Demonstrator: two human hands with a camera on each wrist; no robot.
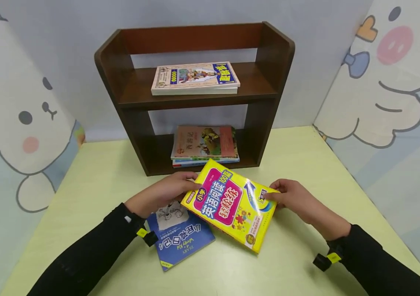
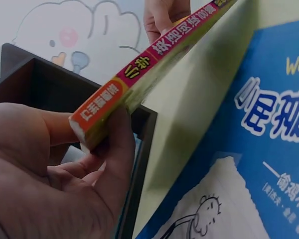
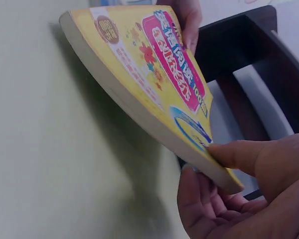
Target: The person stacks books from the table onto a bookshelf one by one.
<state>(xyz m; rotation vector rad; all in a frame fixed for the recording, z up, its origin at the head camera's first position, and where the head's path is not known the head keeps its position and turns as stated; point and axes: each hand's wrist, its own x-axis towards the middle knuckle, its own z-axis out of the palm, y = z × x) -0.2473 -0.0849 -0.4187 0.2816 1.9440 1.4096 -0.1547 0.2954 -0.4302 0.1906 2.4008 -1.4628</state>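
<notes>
Both hands hold a yellow book [image 1: 228,205] with a pink title panel, tilted above the table in the head view. My left hand [image 1: 165,192] pinches its left end near the spine, thumb on the cover; the left wrist view shows the fingers curled under the book's corner. At the opposite end my right hand [image 1: 293,199] pinches the page edge, thumb on top and fingers below, as the right wrist view shows. Under the left hand and partly covered by the yellow book lies a blue book [image 1: 184,238] on the table.
A dark brown two-tier bookshelf [image 1: 273,82] stands at the back of the pale yellow table [image 1: 306,156]. Its upper shelf bears a cream-covered book [image 1: 195,78]; several stacked books [image 1: 206,144] lie on the lower one. Cartoon-printed panels [image 1: 391,94] flank the table.
</notes>
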